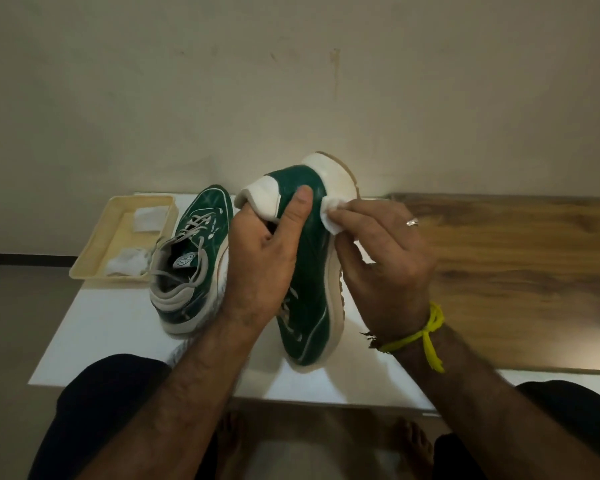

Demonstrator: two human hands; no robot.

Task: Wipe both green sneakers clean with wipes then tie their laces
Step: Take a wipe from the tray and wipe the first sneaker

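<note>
One green sneaker (310, 278) with a white sole stands tilted, heel up and toe down on the white table (94, 337). My left hand (267, 258) grips it at the collar, thumb along the green side. My right hand (381, 258) pinches a white wipe (331, 216) and presses it on the sneaker's side near the heel. The second green sneaker (194, 258) sits flat on the table to the left, its grey laces loose.
A cream tray (94, 251) at the table's left back corner holds white wipes (146, 218). A wooden board (520, 278) lies to the right. The wall stands close behind. My knees and bare feet are below the table's near edge.
</note>
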